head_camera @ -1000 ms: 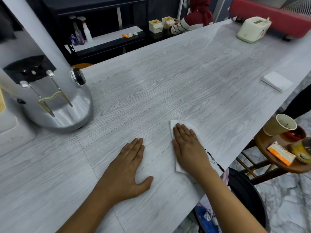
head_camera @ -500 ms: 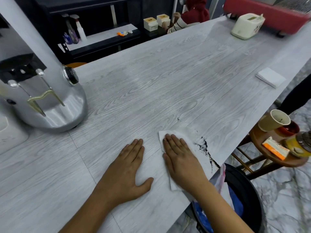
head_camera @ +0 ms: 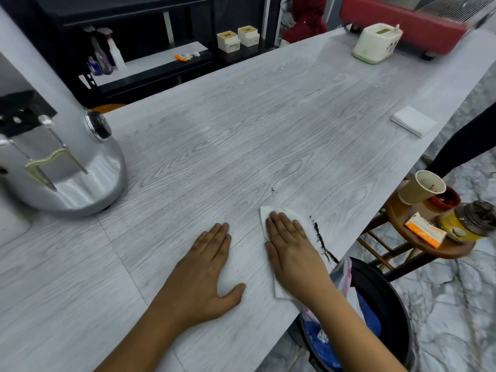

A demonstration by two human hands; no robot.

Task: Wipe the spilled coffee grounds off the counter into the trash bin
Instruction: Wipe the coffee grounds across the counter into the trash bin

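Observation:
My right hand (head_camera: 291, 248) lies flat on a white paper napkin (head_camera: 302, 220) near the counter's right edge, pressing it down. A thin dark line of coffee grounds (head_camera: 322, 242) runs along the napkin's right side, close to the edge of the grey wood-grain counter (head_camera: 241, 135). A small speck of grounds (head_camera: 273, 189) sits a little farther in. Below that edge stands the black trash bin (head_camera: 381, 296) with a bag inside. My left hand (head_camera: 208, 272) rests flat and empty on the counter, left of the napkin.
A silver coffee grinder (head_camera: 61, 162) stands at the left. A stack of white napkins (head_camera: 413, 124) lies at the right edge, a white box (head_camera: 375, 44) at the far end. A wooden stool (head_camera: 429, 237) beside the bin holds a paper cup (head_camera: 421, 190), a jar and a small box.
My right hand slid the napkin back and then right again, gathering the scattered grounds into a narrow line nearer the counter's edge. My left hand stayed put.

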